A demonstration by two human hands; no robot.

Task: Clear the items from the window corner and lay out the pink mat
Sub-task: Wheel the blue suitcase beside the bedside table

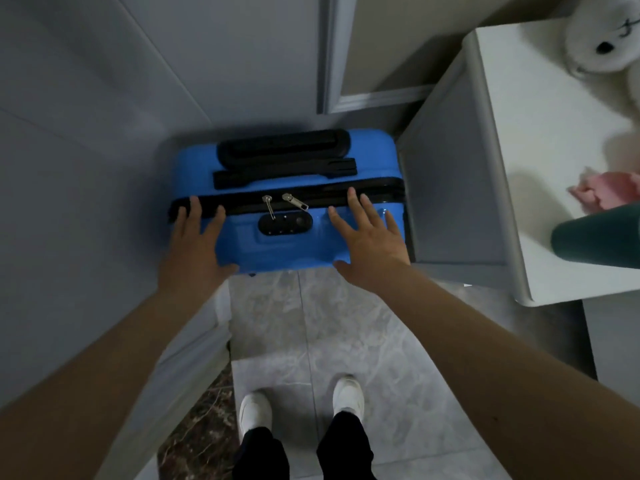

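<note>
A blue hard-shell suitcase [287, 247] stands upright in the corner between the grey wall and a white cabinet, seen from above, with black handles, a zipper and a combination lock on top. My left hand [194, 244] lies flat on its top left edge with fingers straight. My right hand [370, 237] lies flat on the top right, fingers spread. A pink item [609, 194] sits on the cabinet top at the right; whether it is the mat I cannot tell.
The white cabinet [519, 150] stands close to the suitcase's right side. On it are a white plush toy [602, 32] and a dark green cylinder [599, 237]. Grey walls close the left and far sides. Marble tile floor [332, 334] stretches toward my white shoes.
</note>
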